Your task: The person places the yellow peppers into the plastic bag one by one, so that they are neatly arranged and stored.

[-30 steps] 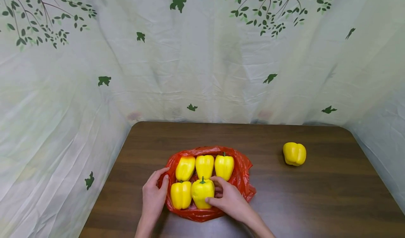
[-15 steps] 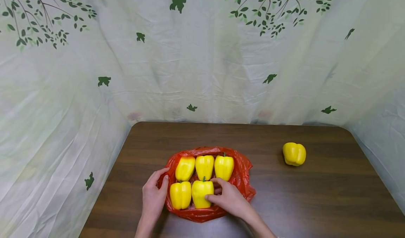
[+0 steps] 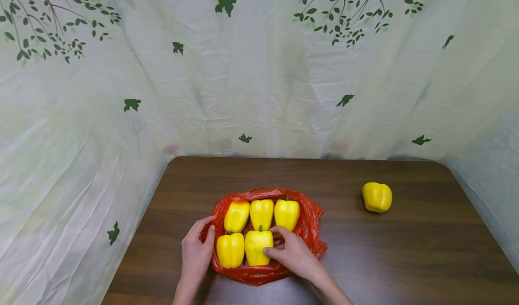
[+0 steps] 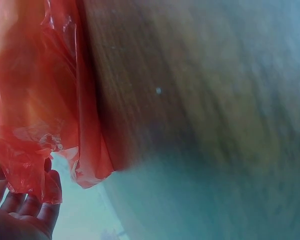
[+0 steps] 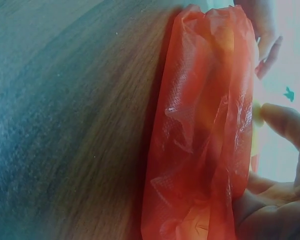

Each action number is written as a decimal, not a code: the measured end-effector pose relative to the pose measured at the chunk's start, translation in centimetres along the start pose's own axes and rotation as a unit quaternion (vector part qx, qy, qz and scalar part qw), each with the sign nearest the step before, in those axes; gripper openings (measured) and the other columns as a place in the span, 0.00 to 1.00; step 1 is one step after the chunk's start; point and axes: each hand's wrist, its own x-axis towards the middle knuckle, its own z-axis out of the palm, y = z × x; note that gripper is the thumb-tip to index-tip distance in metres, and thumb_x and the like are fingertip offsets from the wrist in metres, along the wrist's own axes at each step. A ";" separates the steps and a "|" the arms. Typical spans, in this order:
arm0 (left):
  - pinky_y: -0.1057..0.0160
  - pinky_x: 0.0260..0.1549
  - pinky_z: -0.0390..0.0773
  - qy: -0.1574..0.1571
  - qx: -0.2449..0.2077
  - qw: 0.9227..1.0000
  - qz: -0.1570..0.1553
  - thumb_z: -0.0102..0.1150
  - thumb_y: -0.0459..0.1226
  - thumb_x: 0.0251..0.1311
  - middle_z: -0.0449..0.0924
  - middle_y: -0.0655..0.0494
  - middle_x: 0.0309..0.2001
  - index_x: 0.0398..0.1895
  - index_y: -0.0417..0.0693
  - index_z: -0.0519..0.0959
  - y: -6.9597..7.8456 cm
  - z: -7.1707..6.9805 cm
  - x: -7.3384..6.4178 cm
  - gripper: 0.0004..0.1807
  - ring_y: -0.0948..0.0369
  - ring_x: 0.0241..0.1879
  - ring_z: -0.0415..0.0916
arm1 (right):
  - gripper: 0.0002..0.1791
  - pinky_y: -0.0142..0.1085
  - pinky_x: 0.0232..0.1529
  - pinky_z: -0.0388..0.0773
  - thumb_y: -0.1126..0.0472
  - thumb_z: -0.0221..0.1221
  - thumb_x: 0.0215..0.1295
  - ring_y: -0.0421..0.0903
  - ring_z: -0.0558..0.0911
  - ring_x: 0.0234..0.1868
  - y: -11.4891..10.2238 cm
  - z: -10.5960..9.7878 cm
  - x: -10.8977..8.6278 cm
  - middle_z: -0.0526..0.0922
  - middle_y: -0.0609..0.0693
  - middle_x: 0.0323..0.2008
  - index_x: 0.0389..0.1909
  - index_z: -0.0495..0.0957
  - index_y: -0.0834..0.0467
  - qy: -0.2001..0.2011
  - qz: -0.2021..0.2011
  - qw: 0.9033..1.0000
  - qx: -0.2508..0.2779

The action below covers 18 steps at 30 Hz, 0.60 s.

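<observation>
A red plastic bag (image 3: 313, 224) lies with its mouth rolled wide, several yellow bell peppers inside in two rows. My left hand (image 3: 196, 250) pinches the bag's left rim between thumb and fingers; the left wrist view shows red film (image 4: 27, 170) between those fingers. With thumb and fingertips, my right hand (image 3: 297, 256) holds the front-row bell pepper (image 3: 257, 248) by its right side, stem pointing away. Left of it sits another bell pepper (image 3: 230, 251). Behind them stand three more, the middle one (image 3: 261, 214) upright. In the right wrist view the bag's side (image 5: 205, 140) hides most of the peppers.
One loose yellow bell pepper (image 3: 377, 197) rests toward the back right of the brown wooden table (image 3: 389, 255). Behind and beside the table hangs a pale cloth (image 3: 275, 79) printed with leaves and branches.
The bell pepper in my right hand has tipped and shifted slightly left. The front-left pepper has edged left too. My left hand stays at the rim.
</observation>
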 end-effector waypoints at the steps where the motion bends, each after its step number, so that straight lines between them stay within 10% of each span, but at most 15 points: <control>1: 0.73 0.42 0.78 0.001 0.000 1.000 0.001 0.61 0.28 0.63 0.81 0.56 0.46 0.50 0.49 0.82 0.0 0.0 0.0 0.14 0.60 0.40 0.78 | 0.31 0.43 0.44 0.82 0.48 0.69 0.57 0.44 0.80 0.40 0.0 0.0 0.0 0.80 0.48 0.44 0.57 0.74 0.59 0.000 0.002 1.000 0.001; 18: 0.62 0.43 0.82 -0.002 0.005 1.000 -0.007 0.61 0.28 0.63 0.81 0.56 0.46 0.51 0.50 0.82 0.1 0.0 0.0 0.14 0.60 0.40 0.78 | 0.29 0.43 0.47 0.82 0.49 0.69 0.59 0.44 0.82 0.44 0.0 -0.7 -0.4 0.79 0.48 0.52 0.59 0.74 0.54 0.012 -0.014 1.000 0.005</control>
